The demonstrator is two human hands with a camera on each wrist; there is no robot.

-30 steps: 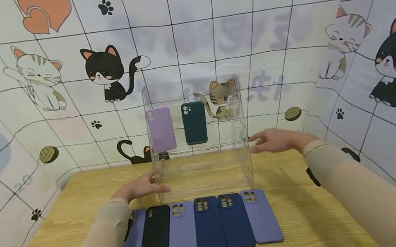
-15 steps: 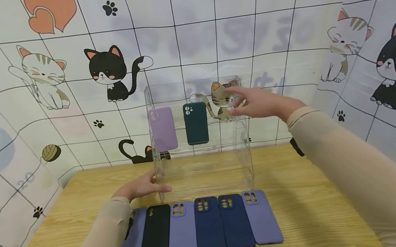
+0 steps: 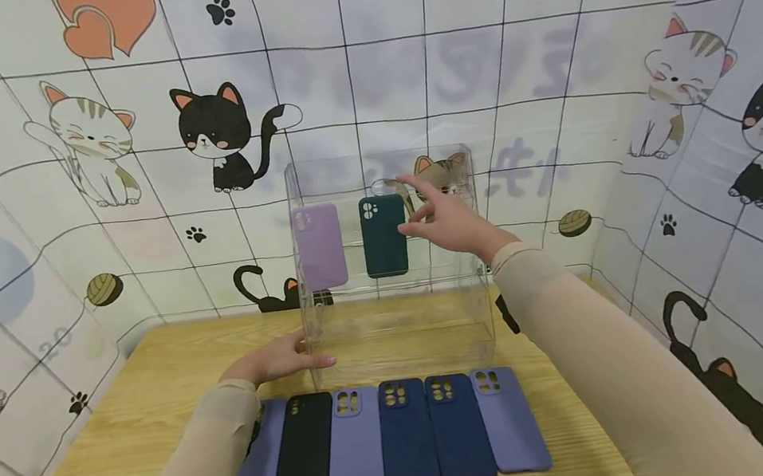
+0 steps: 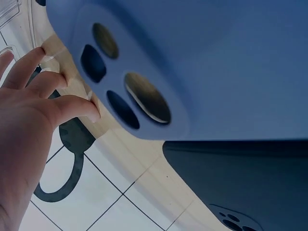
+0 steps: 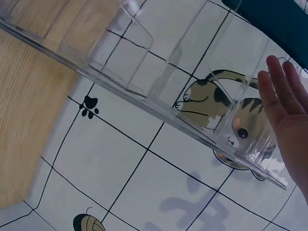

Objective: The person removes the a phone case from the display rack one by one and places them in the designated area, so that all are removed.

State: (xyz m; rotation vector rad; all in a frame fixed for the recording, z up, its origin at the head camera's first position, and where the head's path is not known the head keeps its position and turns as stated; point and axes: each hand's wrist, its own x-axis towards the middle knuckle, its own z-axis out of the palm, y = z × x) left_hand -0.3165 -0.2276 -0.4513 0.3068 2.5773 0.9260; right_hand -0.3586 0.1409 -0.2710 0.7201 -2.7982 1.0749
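Observation:
A clear plastic tiered display rack point(image 3: 397, 316) stands at the back of the table. My left hand point(image 3: 280, 359) holds its lower left side, thumb across the front and the other fingers at the side panel. In the left wrist view that hand point(image 4: 38, 110) shows bent fingers at the clear edge. On an upper tier stand a light purple phone case point(image 3: 320, 246) and a dark green phone case point(image 3: 384, 236). My right hand point(image 3: 447, 217) reaches in front of that tier, fingers spread, fingertips right by the green case's right edge; nothing is in its grasp.
A row of phone cases lies on the wooden table point(image 3: 126, 440) before the rack: a black one point(image 3: 304, 447), navy ones point(image 3: 407, 435) and lavender ones point(image 3: 512, 422). My left forearm passes over the leftmost case point(image 3: 261, 463). Behind the rack hangs a cat-print wall covering point(image 3: 375, 78).
My right hand has risen from beside the rack's right side and moved left to the green case. The left hand has stayed at the rack. The view has shifted slightly.

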